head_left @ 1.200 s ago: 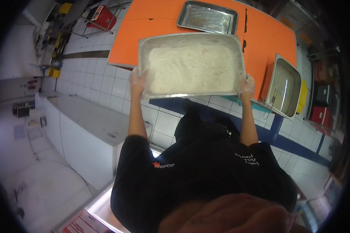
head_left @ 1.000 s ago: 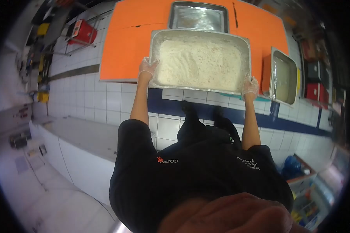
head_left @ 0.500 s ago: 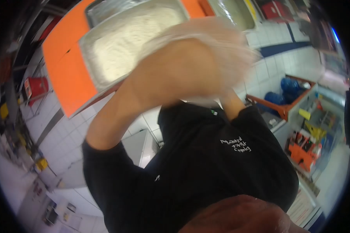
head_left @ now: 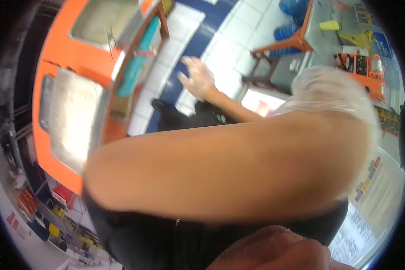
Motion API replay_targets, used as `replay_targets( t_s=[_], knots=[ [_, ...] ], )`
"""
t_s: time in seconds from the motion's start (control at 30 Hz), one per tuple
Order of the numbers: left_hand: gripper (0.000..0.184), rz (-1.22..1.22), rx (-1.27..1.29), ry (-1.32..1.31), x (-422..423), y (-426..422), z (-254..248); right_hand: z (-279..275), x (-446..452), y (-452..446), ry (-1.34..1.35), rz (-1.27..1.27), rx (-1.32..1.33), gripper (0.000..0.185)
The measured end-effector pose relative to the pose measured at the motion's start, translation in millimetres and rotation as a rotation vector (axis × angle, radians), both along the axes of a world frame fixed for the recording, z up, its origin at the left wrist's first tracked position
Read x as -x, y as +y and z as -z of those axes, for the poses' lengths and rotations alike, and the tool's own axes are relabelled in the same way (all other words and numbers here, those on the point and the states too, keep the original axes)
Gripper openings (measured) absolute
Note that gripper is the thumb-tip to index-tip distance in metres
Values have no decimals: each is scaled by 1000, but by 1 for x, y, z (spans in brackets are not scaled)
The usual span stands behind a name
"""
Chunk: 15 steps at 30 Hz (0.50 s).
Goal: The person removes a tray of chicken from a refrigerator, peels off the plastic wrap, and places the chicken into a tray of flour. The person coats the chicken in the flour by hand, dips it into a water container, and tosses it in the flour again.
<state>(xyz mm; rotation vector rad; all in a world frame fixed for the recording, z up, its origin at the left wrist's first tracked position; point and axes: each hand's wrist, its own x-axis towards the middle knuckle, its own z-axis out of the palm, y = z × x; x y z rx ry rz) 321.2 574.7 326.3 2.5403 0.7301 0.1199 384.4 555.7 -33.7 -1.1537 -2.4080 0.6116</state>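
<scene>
My left arm crosses close in front of the camera from left to right. It ends in my left hand (head_left: 330, 87), wrapped in a clear plastic glove; its fingers are hidden. Farther off, my right hand (head_left: 197, 80) reaches over the floor with fingers spread and nothing in it. A pale film on it looks like a thin glove. To its left, apart from both hands, a metal tray (head_left: 99, 96) with a pale, powdery-looking filling is set into an orange counter (head_left: 54, 56).
A second metal tray (head_left: 78, 33) sits farther along the counter, a thin metal utensil (head_left: 111, 41) at its edge. Below is a turquoise item (head_left: 137, 58). On the right are a table with an orange device (head_left: 375, 74), blue water bottles (head_left: 285, 32) and a board with papers (head_left: 369, 193).
My view has turned away from the counter, which now lies at the left. My left hand has swung to the right, and my right hand now shows, separate from it.
</scene>
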Motion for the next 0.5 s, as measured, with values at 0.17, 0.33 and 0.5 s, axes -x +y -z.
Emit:
replay_targets(
  t_s=[0.17, 0.33, 0.5],
  knots=[
    [21, -208, -125, -71, -57, 97, 7, -24, -91, 101, -2, 303, 270, 43],
    [38, -699, 284, -414, 18, 185, 118, -16, -160, 211, -90, 456, 313, 37],
    [45, -1209, 848, -612, 92, 259, 215, 68, -255, 358, -319, 346, 131, 34]
  ],
)
